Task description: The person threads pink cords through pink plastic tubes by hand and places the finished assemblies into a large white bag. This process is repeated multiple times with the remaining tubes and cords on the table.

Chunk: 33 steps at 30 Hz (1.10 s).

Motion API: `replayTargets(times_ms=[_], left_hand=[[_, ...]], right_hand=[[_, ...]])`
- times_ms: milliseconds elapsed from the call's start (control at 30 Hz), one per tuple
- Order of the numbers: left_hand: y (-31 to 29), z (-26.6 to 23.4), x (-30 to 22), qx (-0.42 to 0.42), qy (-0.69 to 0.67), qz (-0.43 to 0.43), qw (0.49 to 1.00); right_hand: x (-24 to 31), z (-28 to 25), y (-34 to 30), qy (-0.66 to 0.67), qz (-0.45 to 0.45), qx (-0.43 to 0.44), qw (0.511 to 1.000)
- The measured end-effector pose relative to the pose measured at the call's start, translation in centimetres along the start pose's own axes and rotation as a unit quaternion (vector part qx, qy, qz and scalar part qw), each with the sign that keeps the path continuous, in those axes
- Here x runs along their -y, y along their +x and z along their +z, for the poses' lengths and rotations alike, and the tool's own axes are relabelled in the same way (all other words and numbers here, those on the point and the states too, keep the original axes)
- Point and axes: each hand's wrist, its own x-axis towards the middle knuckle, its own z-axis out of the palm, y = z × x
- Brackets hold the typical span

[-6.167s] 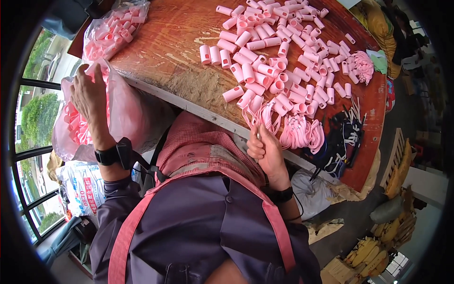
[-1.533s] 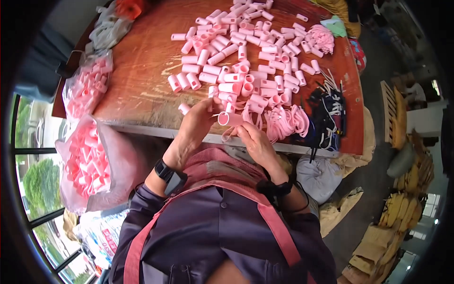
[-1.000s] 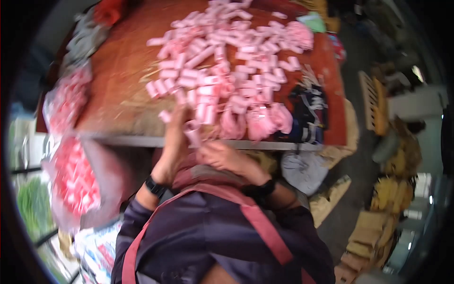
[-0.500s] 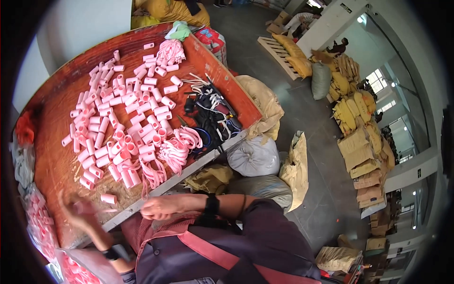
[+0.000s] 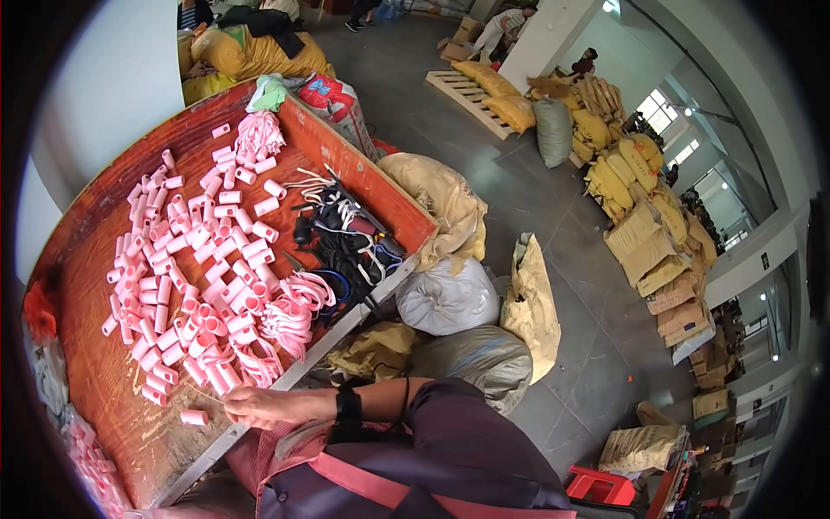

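Observation:
My right hand [image 5: 251, 405] is closed over the table's metal front edge. Its fingers are curled and pressed together, and a thin pale line shows at the fingertips, too faint to name. Just beyond the fingers lies a bundle of pink cords [image 5: 259, 362]. A single short pink tube [image 5: 194, 417] rests on the worn wood to the left of the hand. Past it spreads a heap of pink tubes [image 5: 173, 268], each a hollow cylinder, some with a round side hole. More looped pink cords [image 5: 290, 320] lie at the heap's right. My left hand is out of view.
A red wooden table [image 5: 95, 415] has a raised rim. Black cords and tools [image 5: 350, 246] lie in its right corner, a pink cord bundle [image 5: 259, 136] at the far end. Sacks [image 5: 450, 294] crowd its right side. Stacked yellow bags [image 5: 635, 173] and a pallet [image 5: 462, 99] stand farther off.
My left hand, blurred near the front of the table, has left the view. The whole scene has shifted left as the view turned. My right hand stays closed by the table edge.

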Motion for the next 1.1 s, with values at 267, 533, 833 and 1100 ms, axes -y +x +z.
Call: replayTargets(times_ms=[267, 533, 833, 1100], left_hand=[[-1.3, -2.9, 1.8, -0.113, 0.357, 0.225, 0.899], [-3.3, 7.8, 11.4, 0.241, 0.322, 0.248, 0.881], [-2.8, 9.4, 12.9, 0.325, 0.282, 0.265, 0.863], [-3.1, 11.2, 11.3, 0.223, -0.013, 0.169, 0.960]], right_hand=[[-0.8, -0.3, 0.3, -0.005, 0.016, 0.022, 1.000], [0.2, -0.2, -1.1, -0.022, 0.029, -0.008, 0.999], [-0.7, 0.5, -0.9, -0.018, 0.036, -0.025, 0.999], [-1.2, 0.9, -0.6, 0.026, 0.047, -0.010, 0.999]])
